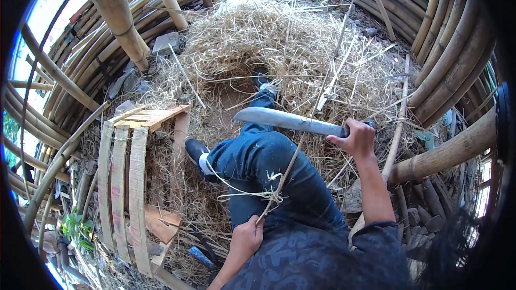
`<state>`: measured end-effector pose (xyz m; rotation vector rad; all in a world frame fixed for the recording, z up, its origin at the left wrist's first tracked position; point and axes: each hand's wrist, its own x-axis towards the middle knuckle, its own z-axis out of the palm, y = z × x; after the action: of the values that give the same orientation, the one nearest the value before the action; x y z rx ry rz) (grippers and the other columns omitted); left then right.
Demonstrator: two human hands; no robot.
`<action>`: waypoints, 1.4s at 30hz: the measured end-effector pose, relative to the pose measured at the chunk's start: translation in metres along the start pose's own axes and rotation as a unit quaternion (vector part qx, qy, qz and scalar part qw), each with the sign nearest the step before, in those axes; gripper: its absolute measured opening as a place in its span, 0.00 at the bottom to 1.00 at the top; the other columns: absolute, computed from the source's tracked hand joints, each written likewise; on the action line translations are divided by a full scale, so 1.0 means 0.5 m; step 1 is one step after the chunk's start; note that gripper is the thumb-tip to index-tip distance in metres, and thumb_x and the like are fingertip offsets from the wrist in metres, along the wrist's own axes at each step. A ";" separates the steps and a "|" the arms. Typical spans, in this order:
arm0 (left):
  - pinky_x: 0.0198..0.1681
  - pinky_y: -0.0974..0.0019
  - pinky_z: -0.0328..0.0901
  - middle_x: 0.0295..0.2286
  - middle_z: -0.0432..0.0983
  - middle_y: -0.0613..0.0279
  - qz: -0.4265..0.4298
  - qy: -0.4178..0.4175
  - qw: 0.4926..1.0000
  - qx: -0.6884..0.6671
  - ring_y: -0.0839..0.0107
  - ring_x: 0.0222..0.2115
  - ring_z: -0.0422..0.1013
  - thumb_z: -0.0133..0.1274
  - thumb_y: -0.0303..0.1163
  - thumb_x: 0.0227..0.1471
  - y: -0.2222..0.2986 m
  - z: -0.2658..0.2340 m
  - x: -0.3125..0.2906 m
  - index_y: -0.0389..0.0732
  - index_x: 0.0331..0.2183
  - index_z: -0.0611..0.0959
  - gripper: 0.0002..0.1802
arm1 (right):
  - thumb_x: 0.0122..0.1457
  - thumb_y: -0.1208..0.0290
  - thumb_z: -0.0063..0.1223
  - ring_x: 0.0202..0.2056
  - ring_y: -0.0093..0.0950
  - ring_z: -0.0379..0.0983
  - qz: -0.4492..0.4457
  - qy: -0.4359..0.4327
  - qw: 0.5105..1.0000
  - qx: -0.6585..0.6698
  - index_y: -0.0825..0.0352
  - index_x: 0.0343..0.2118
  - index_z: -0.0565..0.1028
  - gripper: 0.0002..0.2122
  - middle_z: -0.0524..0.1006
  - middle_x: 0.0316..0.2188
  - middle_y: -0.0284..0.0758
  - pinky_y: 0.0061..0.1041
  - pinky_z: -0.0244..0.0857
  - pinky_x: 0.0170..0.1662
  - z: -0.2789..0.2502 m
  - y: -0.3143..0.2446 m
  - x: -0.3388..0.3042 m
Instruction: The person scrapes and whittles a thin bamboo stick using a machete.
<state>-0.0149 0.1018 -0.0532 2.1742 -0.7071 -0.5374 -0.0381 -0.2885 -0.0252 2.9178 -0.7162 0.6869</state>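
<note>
My right hand (357, 139) is closed round the dark handle of a machete (285, 120). The broad grey blade lies across the view above my bent knee, its tip toward the left. Low in the middle, my left hand (248, 238) grips the near end of a long thin bamboo stick (290, 167). From there the stick slants up and away to the right, past the blade. Whether the blade touches it, I cannot tell. Pale curled shavings (274, 196) cling to the stick just beyond my left hand, over my jeans (269, 156).
A heap of dry bamboo shavings (258, 37) spreads over the ground ahead. At my left stands a slatted wooden crate (121, 182). Thick bamboo poles (115, 11) rise at the far left, with stacked bamboo (457, 59) along the right. A thick pole (441, 147) juts in nearby.
</note>
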 end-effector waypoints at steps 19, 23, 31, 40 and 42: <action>0.21 0.47 0.63 0.15 0.71 0.44 0.010 -0.010 0.996 0.087 0.44 0.19 0.70 0.49 0.33 0.58 0.006 -0.004 -0.001 0.38 0.26 0.73 0.11 | 0.44 0.27 0.49 0.16 0.31 0.74 -0.124 0.015 0.988 0.089 0.64 0.13 0.69 0.35 0.70 0.10 0.35 0.28 0.68 0.22 -0.011 -0.086 -0.021; 0.20 0.48 0.63 0.15 0.70 0.45 0.010 -0.005 0.995 0.095 0.44 0.18 0.70 0.49 0.33 0.58 0.001 -0.001 -0.007 0.38 0.26 0.73 0.11 | 0.43 0.23 0.45 0.13 0.24 0.70 -0.052 0.027 0.995 0.074 0.62 0.12 0.67 0.37 0.69 0.10 0.31 0.26 0.66 0.19 0.039 -0.020 0.030; 0.21 0.48 0.62 0.15 0.70 0.44 0.005 -0.031 0.999 0.031 0.42 0.19 0.69 0.49 0.34 0.58 0.001 0.003 -0.007 0.38 0.25 0.73 0.12 | 0.44 0.29 0.52 0.20 0.38 0.75 -0.007 0.044 0.996 0.078 0.65 0.16 0.70 0.34 0.73 0.15 0.39 0.35 0.68 0.24 0.037 -0.022 0.044; 0.21 0.47 0.62 0.15 0.70 0.45 0.007 -0.030 0.999 0.039 0.42 0.19 0.70 0.50 0.34 0.57 -0.004 -0.004 0.000 0.39 0.26 0.73 0.11 | 0.46 0.28 0.49 0.16 0.29 0.74 -0.163 0.021 0.984 0.063 0.63 0.13 0.70 0.34 0.72 0.12 0.34 0.29 0.69 0.23 0.002 -0.046 0.052; 0.21 0.47 0.62 0.15 0.70 0.45 0.006 -0.030 0.999 0.024 0.42 0.19 0.70 0.50 0.34 0.57 -0.001 -0.007 -0.001 0.39 0.26 0.73 0.12 | 0.46 0.27 0.48 0.15 0.29 0.73 -0.104 0.045 0.993 0.019 0.63 0.13 0.70 0.35 0.72 0.12 0.34 0.28 0.68 0.21 0.001 -0.012 0.080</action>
<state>-0.0130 0.1041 -0.0513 2.2056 -0.7723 -0.5867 -0.0033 -0.3002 -0.0081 2.9153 -0.3878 0.8102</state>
